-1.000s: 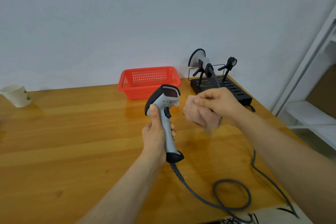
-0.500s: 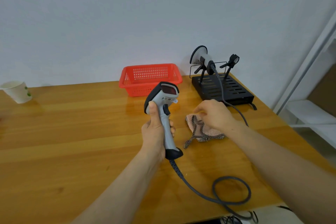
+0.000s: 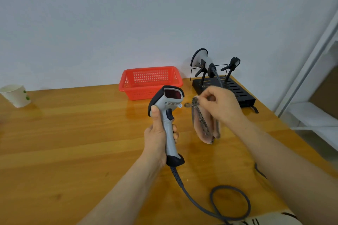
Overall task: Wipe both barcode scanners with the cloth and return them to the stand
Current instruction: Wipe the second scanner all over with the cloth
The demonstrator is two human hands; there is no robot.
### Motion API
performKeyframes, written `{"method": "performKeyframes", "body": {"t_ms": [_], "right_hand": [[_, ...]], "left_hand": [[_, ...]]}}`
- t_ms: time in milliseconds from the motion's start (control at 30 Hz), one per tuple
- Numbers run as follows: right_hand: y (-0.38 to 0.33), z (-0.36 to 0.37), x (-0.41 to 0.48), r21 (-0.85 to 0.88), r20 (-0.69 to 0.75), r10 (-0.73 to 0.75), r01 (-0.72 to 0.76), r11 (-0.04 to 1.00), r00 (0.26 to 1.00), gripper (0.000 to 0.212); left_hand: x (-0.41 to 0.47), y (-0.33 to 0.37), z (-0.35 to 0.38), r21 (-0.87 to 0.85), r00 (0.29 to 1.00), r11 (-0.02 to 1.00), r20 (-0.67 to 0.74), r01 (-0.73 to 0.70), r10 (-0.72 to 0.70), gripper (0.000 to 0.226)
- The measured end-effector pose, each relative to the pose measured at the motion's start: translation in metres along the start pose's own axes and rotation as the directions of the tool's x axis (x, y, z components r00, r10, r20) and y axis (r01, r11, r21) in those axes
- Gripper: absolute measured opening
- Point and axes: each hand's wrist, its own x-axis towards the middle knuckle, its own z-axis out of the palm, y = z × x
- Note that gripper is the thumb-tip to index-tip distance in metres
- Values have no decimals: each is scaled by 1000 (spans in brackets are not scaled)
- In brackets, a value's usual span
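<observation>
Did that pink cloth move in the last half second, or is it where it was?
Yes. The cloth has come up off the wooden table and now hangs from the right hand, beside the barcode scanner.

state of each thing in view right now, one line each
handheld scanner, upright, gripped by its handle in the left hand
cloth, hanging limp, pinched by the right hand
second scanner, resting on the stand
stand, one holder empty
basket, upright, nothing visible inside
cup, upright
cable, looped on the table
</observation>
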Motion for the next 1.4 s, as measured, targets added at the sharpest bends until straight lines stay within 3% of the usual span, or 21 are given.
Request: {"method": "performKeyframes", "body": {"t_ms": [67,133,233,367,533,667,767,867,933,1000,1100,1267,1333,1400], "right_hand": [[-18,-11,-6,288,-76,-52,72,955,996,9],[-32,-15,-14,373,-70,-135,152,916,988,9],[-36,-10,-19,292,-44,-230,233,928,972,7],[-28,-9,-14,102,14,-333,330,939,943,22],[-30,-12,-17,-270,52,-456,452,850,889,19],[-37,-25,-8,-35,137,-370,378,925,919,17],[-32,-23,-8,-120,5,-412,410,904,911,17],[-35,-21,-14,-185,45,-431,431,883,901,16],[-41,-28,-12,-18,139,-348,353,935,927,11],[-38,-32,-8,61,133,-325,320,946,936,11],[-34,-32,-5,-86,-4,-453,451,888,891,11],[-33,-27,-12,-332,35,-605,580,744,796,9],[-36,-29,-11,-307,97,-566,566,765,818,11],[-40,-34,-9,-170,197,-480,511,842,855,12]], "left_hand": [[0,-2,3,17,1000,1000,11,-3,2,74],[-1,-3,5,32,1000,999,8,-13,13,72],[-1,-5,6,37,1000,999,-11,-6,6,68],[-5,-5,6,78,999,996,-5,-40,41,69],[-7,-4,4,137,996,987,-17,-89,92,73],[-7,0,4,137,992,983,28,-126,124,69],[-6,4,6,131,990,982,61,-136,129,70],[-6,2,6,154,991,979,44,-133,128,72],[-5,1,4,156,991,979,17,-132,131,75],[-4,3,4,151,992,980,29,-126,123,72],[-7,7,7,126,991,984,66,-123,115,65],[-7,7,8,126,989,982,65,-138,131,71],[-6,7,8,127,988,981,69,-149,141,70],[-7,7,5,133,987,979,70,-152,144,67]]}}
